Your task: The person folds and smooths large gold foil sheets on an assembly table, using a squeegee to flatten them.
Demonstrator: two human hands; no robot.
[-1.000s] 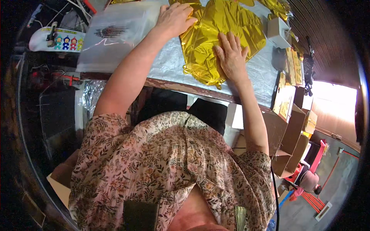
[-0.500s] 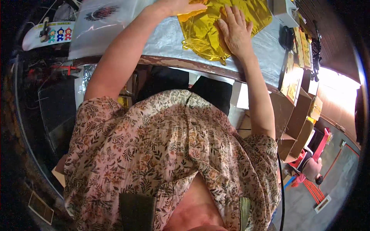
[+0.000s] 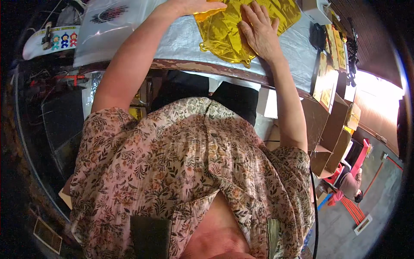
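Right grip (image 3: pixel 261 38) is released in the head view, palm down with fingers slightly spread on the gold foil piece (image 3: pixel 224 39) at the upper middle of the frame. Left grip (image 3: pixel 187 6) is cut off by the top edge, one digit stretched along the foil's upper left side; whether it pinches anything, I cannot tell. Shiny and crumpled, the foil shows fine creases with bright highlights, an orange tint beneath that digit, a curved, puckered lower border and a small tab at its bottom tip. It lies on a silvery sheet (image 3: pixel 174 45) covering the bench (image 3: pixel 189 65).
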